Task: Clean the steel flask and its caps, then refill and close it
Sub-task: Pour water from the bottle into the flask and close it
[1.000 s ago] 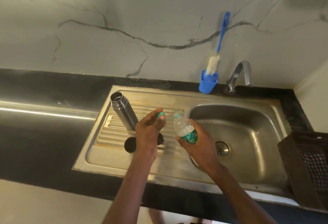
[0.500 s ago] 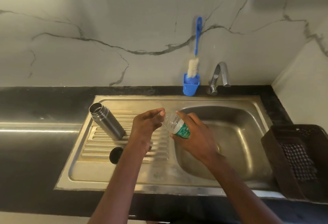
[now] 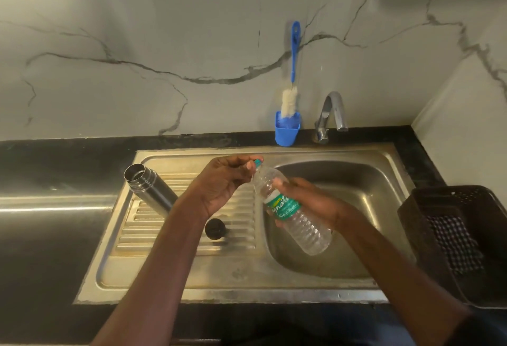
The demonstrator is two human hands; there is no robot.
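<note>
Your right hand [image 3: 307, 203] wrapped round the plastic bottle [image 3: 290, 208], your left hand [image 3: 222, 181] pinching its green cap [image 3: 257, 162], black flask cap [image 3: 215, 229] on the drainboard at 7 o'clock from the bottle, open steel flask [image 3: 149, 188] standing at 9 o'clock, blue brush [image 3: 290, 85] beyond at 12.

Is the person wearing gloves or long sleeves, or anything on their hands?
No gloves. The left hand and the right hand are bare, and both forearms are bare right to the bottom edge of the picture. No sleeves, watch, ring or bracelet show anywhere on them.
</note>
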